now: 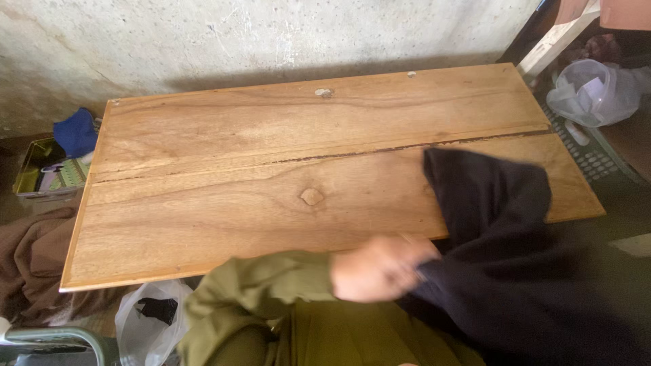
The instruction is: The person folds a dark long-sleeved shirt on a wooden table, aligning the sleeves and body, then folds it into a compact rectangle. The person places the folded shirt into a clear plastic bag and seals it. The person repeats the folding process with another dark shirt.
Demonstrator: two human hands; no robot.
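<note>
A large black cloth [502, 224] lies over the right part of a wooden board tabletop [271, 169] and hangs off its near edge. My left hand [380, 268], in an olive green sleeve, is blurred at the near edge of the board, with its fingers closed on the cloth's left edge. My right hand is not visible; it may be hidden under the cloth. The board has a long crack along its length and a small knot near the middle.
A rough concrete wall runs behind the board. A tin box [44, 169] and a blue cloth [76, 132] sit at the left, with brown fabric [30, 264] below them. A plastic bag [146, 315] lies near my knees, and another clear bag [593, 91] at the right.
</note>
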